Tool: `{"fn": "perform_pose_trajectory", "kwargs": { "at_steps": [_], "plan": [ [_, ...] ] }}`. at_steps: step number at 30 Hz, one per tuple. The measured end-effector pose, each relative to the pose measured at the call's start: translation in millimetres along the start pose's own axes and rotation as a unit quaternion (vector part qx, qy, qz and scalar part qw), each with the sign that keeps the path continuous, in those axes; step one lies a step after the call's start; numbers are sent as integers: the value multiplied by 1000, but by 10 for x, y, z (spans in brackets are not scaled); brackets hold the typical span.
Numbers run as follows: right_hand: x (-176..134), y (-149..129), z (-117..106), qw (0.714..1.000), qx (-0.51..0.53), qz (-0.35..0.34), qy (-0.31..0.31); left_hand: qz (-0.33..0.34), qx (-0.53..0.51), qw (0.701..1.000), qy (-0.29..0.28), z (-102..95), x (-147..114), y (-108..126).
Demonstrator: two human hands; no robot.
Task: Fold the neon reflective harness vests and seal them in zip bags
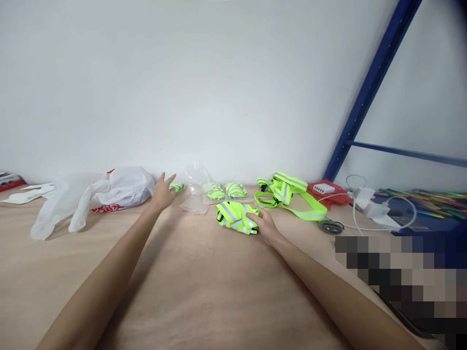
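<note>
My right hand [267, 226] grips the right end of a folded neon-yellow reflective vest [233, 216], made of straps with grey stripes, low over the table. My left hand [164, 193] is stretched toward the wall with fingers apart and nothing visible in it. Behind its fingers a small packed neon bundle [176, 187] partly shows. Just to the right are clear plastic bags [195, 204]. Two more neon bundles, a left one [215, 192] and a right one [236, 190], lie in clear bags by the wall. Loose neon straps [288, 194] are heaped further right.
On the left lie a white plastic carrier bag [124, 187] and a thin white bag [62, 199]. To the right are a red pouch [333, 196], a white charger [324, 188] with cables, a dark oval object [331, 226] and several pens [426, 201]. A blue metal post [361, 107] rises there.
</note>
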State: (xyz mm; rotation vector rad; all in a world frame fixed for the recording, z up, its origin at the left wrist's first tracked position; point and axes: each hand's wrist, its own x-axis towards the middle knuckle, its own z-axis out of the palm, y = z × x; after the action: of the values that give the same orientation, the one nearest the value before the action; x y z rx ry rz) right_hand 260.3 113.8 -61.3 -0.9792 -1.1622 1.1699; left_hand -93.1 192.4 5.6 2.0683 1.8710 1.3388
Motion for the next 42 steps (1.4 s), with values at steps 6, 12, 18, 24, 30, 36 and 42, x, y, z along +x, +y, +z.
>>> {"fn": "perform_pose_trajectory", "kwargs": {
  "at_steps": [6, 12, 18, 24, 30, 36, 42],
  "plan": [
    [11, 31, -19, 999, -32, -14, -24, 90, 35, 995, -25, 353, -211, 96],
    [41, 65, -30, 999, -3, -12, -44, 168, -94, 951, -244, 412, -538, 786],
    [74, 125, -3, 999, 48, 7, 8, 205, -168, 916, -303, 582, -775, 1102],
    [57, 49, -6, 992, 115, 58, -1, 99, -222, 952, -189, 413, -703, 1226],
    [27, -3, -17, 993, 105, 42, -24, 38, -331, 932, -144, 153, -652, 1506],
    [4, -26, -18, 995, 87, 39, -31, -2, -459, 883, -100, 4, -593, 1713],
    [-26, -185, 68, 999, 27, 7, -34, 25, -574, 818, -9, -218, -420, 2085]
  ]
}}
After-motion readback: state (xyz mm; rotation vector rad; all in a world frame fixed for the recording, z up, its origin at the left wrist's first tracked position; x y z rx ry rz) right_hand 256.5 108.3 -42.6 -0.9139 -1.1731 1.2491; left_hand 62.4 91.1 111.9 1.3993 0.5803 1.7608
